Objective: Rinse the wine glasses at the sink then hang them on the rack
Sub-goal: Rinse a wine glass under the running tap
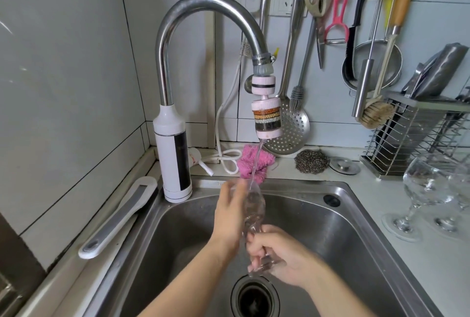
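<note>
A clear wine glass (254, 204) is tilted over the steel sink (356, 217), its rim up under the running water. My left hand (229, 215) cups the bowl from the left, fingers curled round it. My right hand (277, 255) grips the stem and foot lower down, above the drain (255, 297). The stream falls from the filter head of the curved faucet (268, 119) onto the glass. Two more wine glasses (427, 187) stand upright on the counter at the right, touching or nearly touching each other.
A wire cutlery holder (417, 133) stands behind the two glasses. Utensils hang on the wall, among them a perforated skimmer (292, 131) and a brush (376, 113). A pink cloth (248, 161), a steel scourer (311, 161) and a drain plug (344, 165) lie behind the sink.
</note>
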